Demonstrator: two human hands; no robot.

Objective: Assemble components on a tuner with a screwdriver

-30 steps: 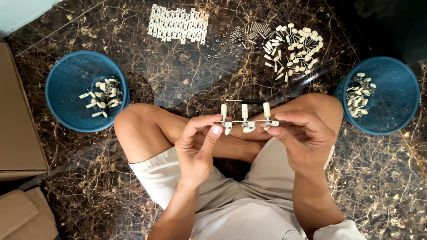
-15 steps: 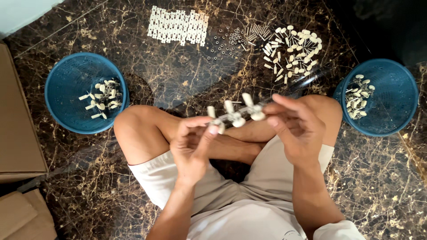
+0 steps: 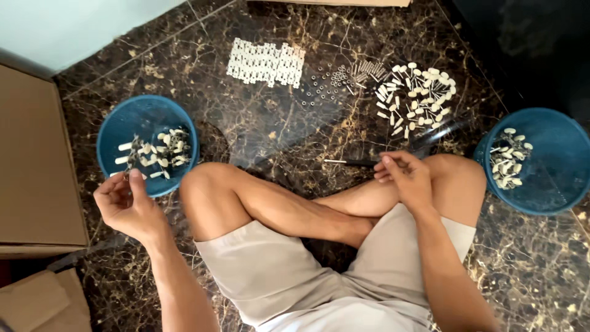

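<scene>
I sit cross-legged on a dark marble floor. My left hand (image 3: 126, 206) hovers by the near rim of the left blue basket (image 3: 114, 126), fingers apart and holding nothing. That basket holds several white plastic pieces (image 3: 157, 154), one of them blurred just above my fingertips. Over my right knee, my right hand (image 3: 402, 175) is closed on a thin screwdriver (image 3: 347, 162) whose shaft points left. A second blue basket (image 3: 553, 132) at the right also holds several white pieces (image 3: 507, 166).
Ahead on the floor lie a patch of white strips (image 3: 265, 61), small metal nuts and screws (image 3: 335, 83), and a scatter of white pegs (image 3: 418, 95). Cardboard boxes (image 3: 34, 166) stand at my left. A pale wall (image 3: 80, 24) is at the upper left.
Both hands held a white strip with pegs over my lap. My left hand has swung out to the left basket and no longer holds it; my right hand stayed, keeping the screwdriver.
</scene>
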